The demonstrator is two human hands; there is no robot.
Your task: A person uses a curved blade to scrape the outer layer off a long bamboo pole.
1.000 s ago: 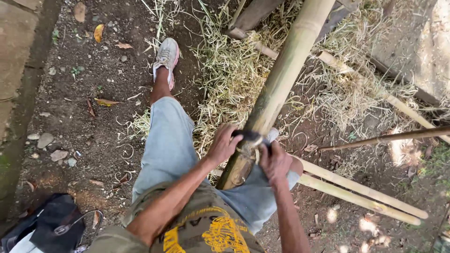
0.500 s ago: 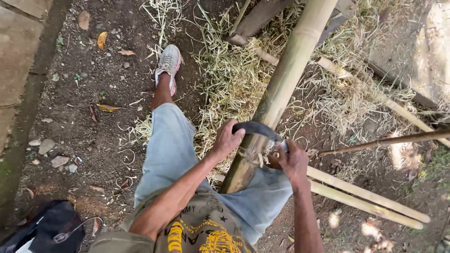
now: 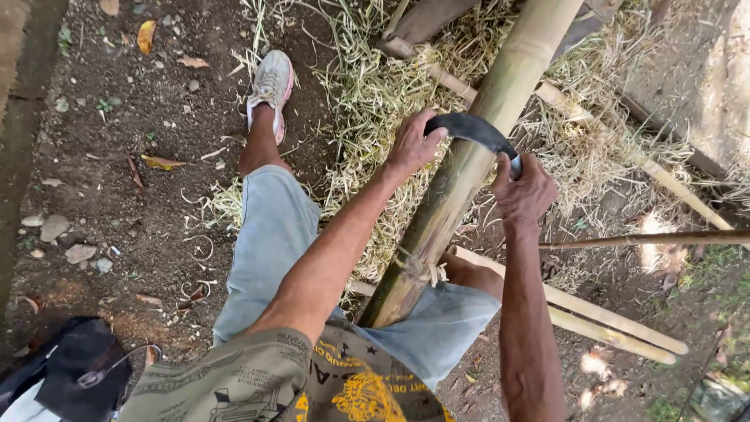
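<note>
Head view looks down on bare dirt ground (image 3: pixel 117 195) outdoors, with pebbles, dry leaves and straw-like shavings (image 3: pixel 367 94). Thin bamboo poles (image 3: pixel 609 320) lie just right of the fingers. Left hand (image 3: pixel 412 144) and right hand (image 3: pixel 522 191) grip a curved dark blade (image 3: pixel 473 129) across the thick bamboo culm (image 3: pixel 469 164), between them.

We're outdoors here, folks, in a rough open-air bamboo-working yard: bare packed earth (image 3: pixel 117 195) underfoot, scattered with stones, dry leaves and curled shavings. Pale bamboo strippings (image 3: pixel 367 94) lie heaped like straw across the ground (plenty of it). A thick green bamboo pole (image 3: pixel 469 156) runs through the middle, thinner split poles (image 3: pixel 594 312) lie at the right, and a concrete edge (image 3: pixel 19 94) borders the dirt on the left. Sunlight dapples the soil.
</note>
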